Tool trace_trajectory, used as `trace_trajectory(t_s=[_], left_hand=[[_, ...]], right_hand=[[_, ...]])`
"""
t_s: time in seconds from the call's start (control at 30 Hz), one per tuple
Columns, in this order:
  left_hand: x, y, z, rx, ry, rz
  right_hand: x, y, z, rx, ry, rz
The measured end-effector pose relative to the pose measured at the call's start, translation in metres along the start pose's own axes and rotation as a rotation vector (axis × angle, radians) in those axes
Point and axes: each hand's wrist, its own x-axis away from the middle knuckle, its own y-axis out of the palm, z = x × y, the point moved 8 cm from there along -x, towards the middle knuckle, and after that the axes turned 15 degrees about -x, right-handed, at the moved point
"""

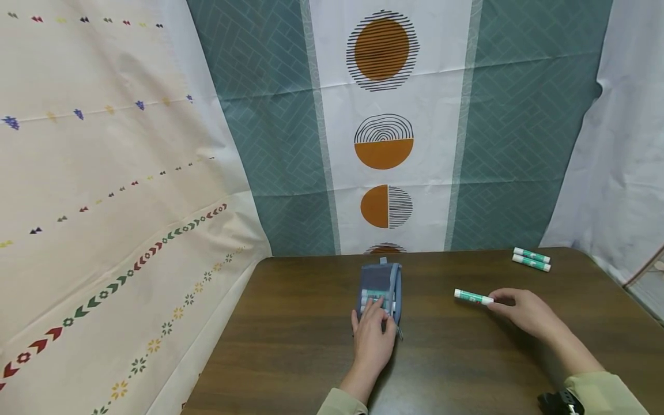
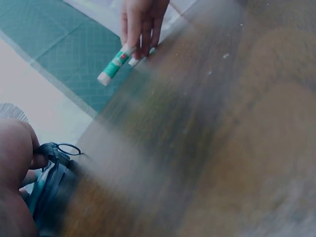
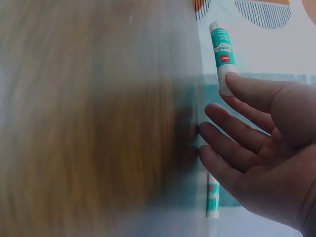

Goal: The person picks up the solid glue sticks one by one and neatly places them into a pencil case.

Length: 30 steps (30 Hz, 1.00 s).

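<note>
My right hand (image 1: 526,313) pinches a white-and-green glue stick (image 1: 473,297) by one white end, thumb against index finger. The stick is raised above the table; in the right wrist view the other fingers (image 3: 229,129) are spread loosely below it. A blue-grey pencil case (image 1: 377,276) lies towards the table's back edge with its side unzipped. My left hand (image 1: 374,340) holds the case at its near end, fingertips over glue sticks (image 1: 370,294) inside. How many sticks lie in it is hidden. In the left wrist view a ring-shaped zip pull (image 2: 69,149) sticks out beside the thumb.
Two more glue sticks (image 1: 531,259) lie side by side at the back right of the brown wooden table (image 1: 290,323). Patterned cloth (image 1: 280,144) hangs behind the table, and a cream cloth (image 1: 129,259) covers the left side.
</note>
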Motion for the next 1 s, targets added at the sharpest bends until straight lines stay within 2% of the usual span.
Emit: trace_trajectory(t_s=[0.57,1.0], left_hand=[[0.004,-0.001,0.000,0.000,0.002,0.008],[0.002,0.000,0.000,0.012,-0.004,-0.007]], right_hand=[[-0.021,0.044,-0.038,-0.093,-0.043,-0.033],[-0.046,0.075,-0.061,-0.126,-0.079,-0.048]])
